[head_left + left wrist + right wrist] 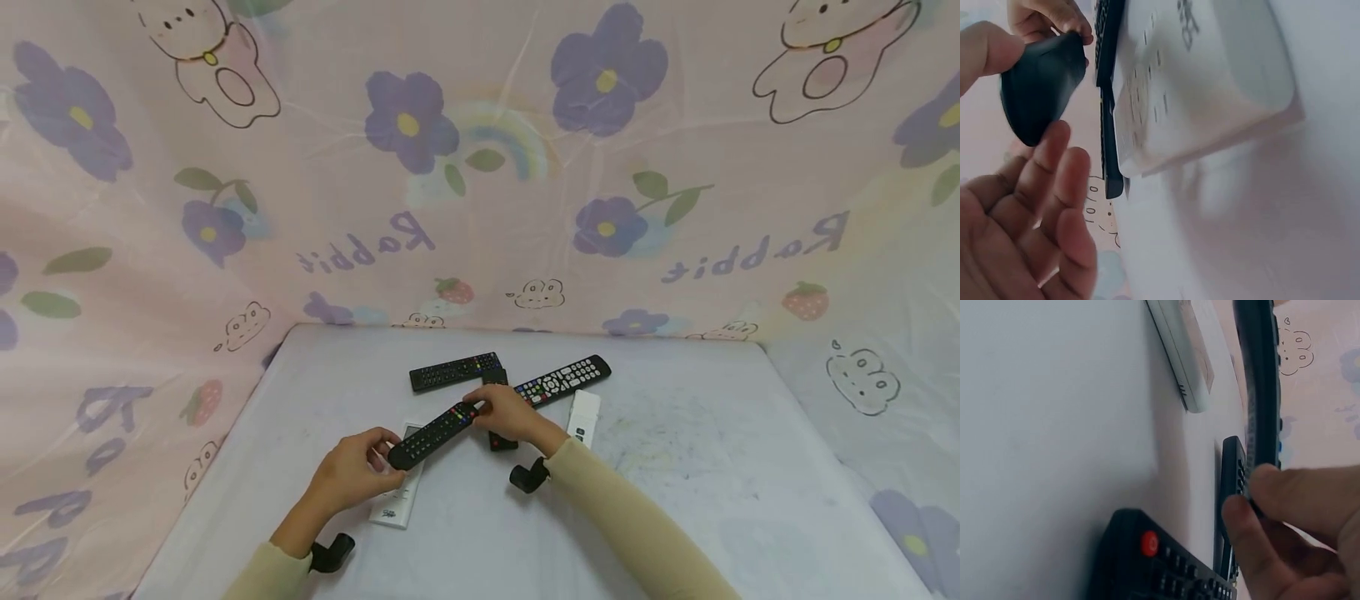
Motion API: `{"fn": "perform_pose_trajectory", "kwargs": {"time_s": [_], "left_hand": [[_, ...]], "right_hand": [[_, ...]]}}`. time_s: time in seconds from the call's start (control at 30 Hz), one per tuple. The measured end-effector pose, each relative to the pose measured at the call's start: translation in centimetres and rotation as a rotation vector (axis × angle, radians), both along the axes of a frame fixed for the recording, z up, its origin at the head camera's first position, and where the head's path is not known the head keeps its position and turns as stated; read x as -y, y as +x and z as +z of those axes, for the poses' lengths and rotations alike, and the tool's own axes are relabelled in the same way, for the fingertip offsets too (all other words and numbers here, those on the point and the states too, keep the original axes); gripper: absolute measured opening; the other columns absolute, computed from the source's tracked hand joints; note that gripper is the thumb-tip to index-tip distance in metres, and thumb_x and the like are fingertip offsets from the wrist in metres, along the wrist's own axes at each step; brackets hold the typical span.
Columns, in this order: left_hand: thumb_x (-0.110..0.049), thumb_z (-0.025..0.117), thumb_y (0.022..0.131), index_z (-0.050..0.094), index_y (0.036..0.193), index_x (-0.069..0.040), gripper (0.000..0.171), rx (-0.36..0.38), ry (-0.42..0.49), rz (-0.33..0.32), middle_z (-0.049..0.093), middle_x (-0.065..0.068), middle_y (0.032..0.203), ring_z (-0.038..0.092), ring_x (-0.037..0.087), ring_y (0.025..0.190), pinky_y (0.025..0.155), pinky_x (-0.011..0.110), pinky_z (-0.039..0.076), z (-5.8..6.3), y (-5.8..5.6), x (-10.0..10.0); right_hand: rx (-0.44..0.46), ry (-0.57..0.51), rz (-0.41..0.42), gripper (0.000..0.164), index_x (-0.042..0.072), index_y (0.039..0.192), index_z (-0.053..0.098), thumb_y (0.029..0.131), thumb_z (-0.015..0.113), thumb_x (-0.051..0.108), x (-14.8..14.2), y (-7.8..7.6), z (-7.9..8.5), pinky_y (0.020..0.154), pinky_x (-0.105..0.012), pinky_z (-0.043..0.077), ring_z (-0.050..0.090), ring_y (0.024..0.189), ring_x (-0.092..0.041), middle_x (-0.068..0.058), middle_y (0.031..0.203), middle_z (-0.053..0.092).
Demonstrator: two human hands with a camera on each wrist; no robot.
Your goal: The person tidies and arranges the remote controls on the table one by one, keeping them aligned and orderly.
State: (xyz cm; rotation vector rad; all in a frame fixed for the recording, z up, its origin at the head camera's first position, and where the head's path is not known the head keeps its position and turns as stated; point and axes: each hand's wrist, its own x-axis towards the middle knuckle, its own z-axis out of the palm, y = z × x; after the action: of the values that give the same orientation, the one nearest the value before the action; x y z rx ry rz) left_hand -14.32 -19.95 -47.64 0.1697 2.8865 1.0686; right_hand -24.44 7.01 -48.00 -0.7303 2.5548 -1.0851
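A black remote control (pixel 433 435) is held up off the table between both hands, its buttons facing up in the head view. My left hand (pixel 348 473) pinches its near end between thumb and fingers, the other fingers spread below, as the left wrist view shows. At the far end, my right hand (pixel 510 414) grips it with thumb and fingertips (pixel 1240 512). Beneath the held remote lies a white remote control (pixel 396 504), partly covered by it. A second black remote (pixel 504 442) lies under my right hand, mostly hidden by it.
Behind the hands, a black remote (pixel 454 372) lies at the back, and a longer one with white buttons (pixel 566 379) slants to the right. Beside the right wrist is another white remote (pixel 585 412), partly covered by the sleeve. Patterned cloth (pixel 480 208) walls the white table (pixel 712 500).
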Motion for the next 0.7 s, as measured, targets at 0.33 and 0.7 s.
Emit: {"fn": "perform_pose_trajectory", "kwargs": {"time_s": [0.33,0.7], "left_hand": [[-0.038,0.087,0.061,0.066,0.097,-0.026,0.044,0.006,-0.073,0.080,0.062,-0.015,0.075,0.050,0.003,0.059,0.050,0.024,0.039,-0.2,2.6,-1.7],[-0.044,0.088,0.056,0.064,0.090,-0.025,0.046,0.027,-0.039,0.189,0.061,-0.018,0.069,0.052,0.001,0.062,0.054,0.024,0.039,-0.5,5.0,-4.0]], "right_hand": [[-0.013,0.047,0.091,0.042,0.005,0.125,0.063,0.084,0.070,0.004,0.6,0.4,0.0,0.075,-0.025,0.053,0.065,0.093,-0.016,-0.011,0.117,0.065],[-0.066,0.109,0.169,0.044,0.007,0.125,0.063,0.082,0.069,0.001,1.8,0.3,0.1,0.083,-0.031,0.051,0.060,0.096,-0.016,-0.010,0.120,0.064]]}}
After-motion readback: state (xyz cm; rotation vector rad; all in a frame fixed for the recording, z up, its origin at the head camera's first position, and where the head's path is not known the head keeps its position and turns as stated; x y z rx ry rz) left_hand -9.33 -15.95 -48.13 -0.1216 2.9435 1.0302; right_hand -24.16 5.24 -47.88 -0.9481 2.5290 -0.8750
